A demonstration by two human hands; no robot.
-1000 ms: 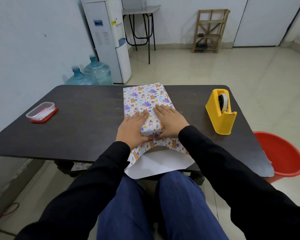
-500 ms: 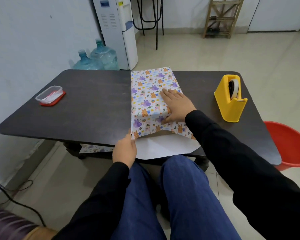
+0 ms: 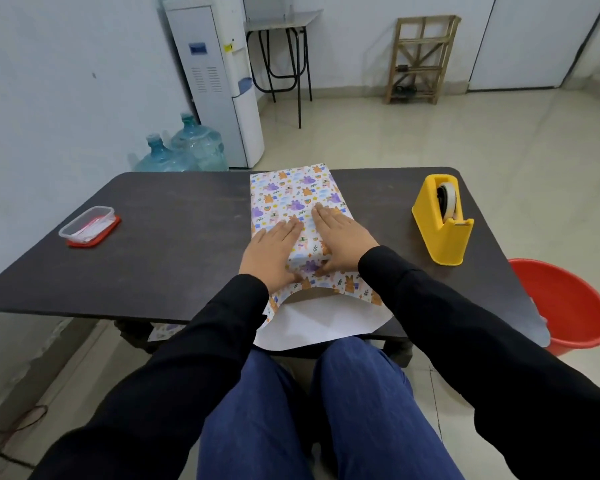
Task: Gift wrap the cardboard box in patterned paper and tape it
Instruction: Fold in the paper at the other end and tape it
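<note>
- Patterned paper point(image 3: 293, 190), thin, creasable and probably slick, covers the box in the middle of the desk point(image 3: 174, 220); the cardboard itself is hidden.
- Left grip point(image 3: 272, 252) and right grip point(image 3: 342, 237) press flat on top, fingers straight, clutching nothing.
- Judged light but stiff: pinch the loose near flap point(image 3: 326, 318), not the faces.

We see the left hand point(image 3: 269, 251) and the right hand point(image 3: 342, 237) lying flat, fingers point(image 3: 293, 226) straight, side by side on the patterned paper point(image 3: 291, 195) covering the box on the dark worktop point(image 3: 181, 216), with a yellow tape dispenser point(image 3: 442, 220) to the right and a lidded container point(image 3: 89, 226) far left.
</note>
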